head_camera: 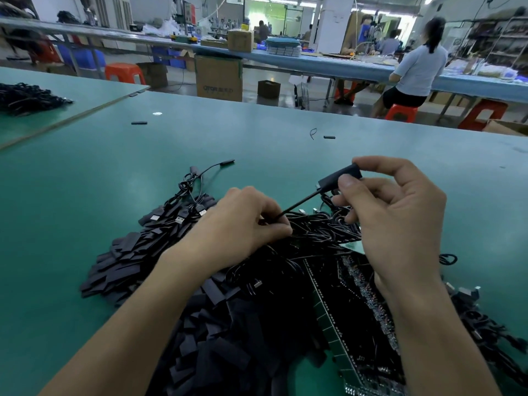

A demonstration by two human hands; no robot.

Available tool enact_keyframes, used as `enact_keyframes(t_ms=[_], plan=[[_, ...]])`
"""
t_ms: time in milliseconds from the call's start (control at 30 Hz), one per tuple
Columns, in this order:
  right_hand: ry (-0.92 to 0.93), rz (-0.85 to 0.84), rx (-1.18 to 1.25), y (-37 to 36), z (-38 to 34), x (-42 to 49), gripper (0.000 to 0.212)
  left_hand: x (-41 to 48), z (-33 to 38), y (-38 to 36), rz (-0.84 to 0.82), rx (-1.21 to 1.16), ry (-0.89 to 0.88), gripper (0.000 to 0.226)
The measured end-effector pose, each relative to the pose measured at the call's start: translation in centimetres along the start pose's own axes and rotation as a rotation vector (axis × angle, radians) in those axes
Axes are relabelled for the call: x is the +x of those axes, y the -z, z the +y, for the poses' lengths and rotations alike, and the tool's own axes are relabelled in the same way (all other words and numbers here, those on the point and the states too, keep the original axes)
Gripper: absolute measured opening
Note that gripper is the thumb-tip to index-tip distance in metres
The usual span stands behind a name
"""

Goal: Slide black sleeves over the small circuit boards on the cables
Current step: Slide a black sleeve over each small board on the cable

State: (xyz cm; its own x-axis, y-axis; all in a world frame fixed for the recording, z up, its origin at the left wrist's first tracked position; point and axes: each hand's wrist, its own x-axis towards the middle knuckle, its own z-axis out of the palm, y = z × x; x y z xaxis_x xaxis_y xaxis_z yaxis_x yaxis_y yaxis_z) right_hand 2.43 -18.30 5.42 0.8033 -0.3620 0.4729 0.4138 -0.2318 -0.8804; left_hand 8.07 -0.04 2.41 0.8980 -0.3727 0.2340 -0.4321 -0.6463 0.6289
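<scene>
Head view: your right hand (391,212) pinches a black sleeve (340,177) above the tangled cables (314,232); your left hand (243,224) pinches its cable (300,202).
Any board inside the sleeve is hidden. Loose sleeves (128,258) and cables half bury a green panel (328,315), cut off at the lower edge. The green table (257,130) runs to a blurred workshop where a person (417,70) sits on a red stool (400,111).

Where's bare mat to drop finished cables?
Free: mat between the left stray sleeve and the right stray sleeve; mat left of the sleeve pile; mat right of the right hand. Crowded: cable heap and board panel near you.
</scene>
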Motion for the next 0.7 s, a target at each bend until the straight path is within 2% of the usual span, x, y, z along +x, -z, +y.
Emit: enact_keyframes(t_ms=[133, 267, 367, 433, 533, 633, 700], plan=[[-0.019, -0.029, -0.175, 0.4, 0.1, 0.1, 0.018, 0.8, -2.0, -0.6, 0.181, 0.004, 0.023, 0.035], [-0.010, -0.082, -0.474, 0.8, -0.5, 0.1, 0.007, 2.4, -3.8, -0.7, 0.458, -0.203, 0.185, 0.035], [-0.089, -0.170, -0.668, 1.4, -1.2, 0.0, 0.027, 4.5, -5.3, 1.0, 0.625, -0.224, 0.323, 0.039], [-0.186, -0.272, -0.769, 1.7, -1.9, -0.2, 0.044, 6.4, -7.0, 2.4, 0.616, -0.112, 0.474, 0.041], [-0.291, -0.512, -0.903, 2.2, -2.8, -0.6, 0.070, 8.3, -9.3, 3.3, 0.418, 0.052, 0.653, 0.032], [-0.341, -0.663, -0.954, 2.4, -3.3, -0.5, 0.086, 8.4, -10.4, 2.8, 0.239, 0.166, 0.681, 0.032], [-0.344, -0.684, -1.001, 2.6, -3.1, -0.3, 0.089, 7.9, -10.9, 2.1, 0.242, 0.251, 0.625, 0.033]])
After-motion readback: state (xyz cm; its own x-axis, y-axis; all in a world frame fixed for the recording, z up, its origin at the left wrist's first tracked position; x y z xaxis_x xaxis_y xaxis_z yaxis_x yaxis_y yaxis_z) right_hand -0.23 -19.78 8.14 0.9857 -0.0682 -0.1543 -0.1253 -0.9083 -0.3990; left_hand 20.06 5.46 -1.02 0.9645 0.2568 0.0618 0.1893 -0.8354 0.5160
